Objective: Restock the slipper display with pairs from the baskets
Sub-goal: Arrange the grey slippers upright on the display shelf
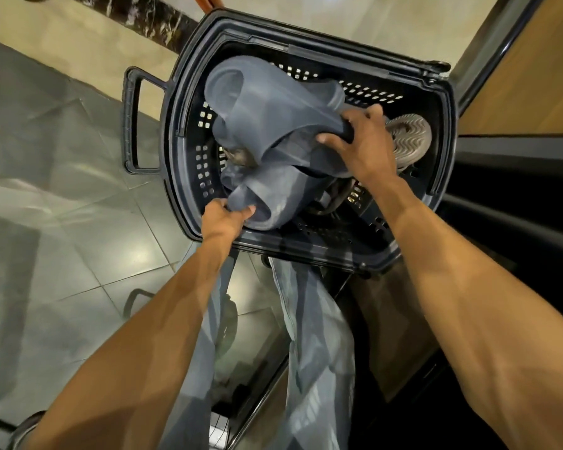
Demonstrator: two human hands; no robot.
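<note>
A dark perforated plastic basket [176,131] stands in front of me, tilted in the view. Grey-blue slide slippers fill its middle. My left hand [223,219] grips the near slipper [273,196] at its edge, close to the basket's front rim. My right hand [361,141] is closed on the end of the upper slipper [260,92], which lies across the basket. A grey-brown slipper [411,138] shows its ridged sole at the basket's right side, behind my right hand. More footwear lies darker underneath, partly hidden.
The basket's side handle [132,121] sticks out to the left over grey floor tiles [62,206]. A dark shelf unit with a wooden panel [527,76] runs along the right. My jeans-clad legs [312,336] are below the basket. Another basket handle [134,298] shows low left.
</note>
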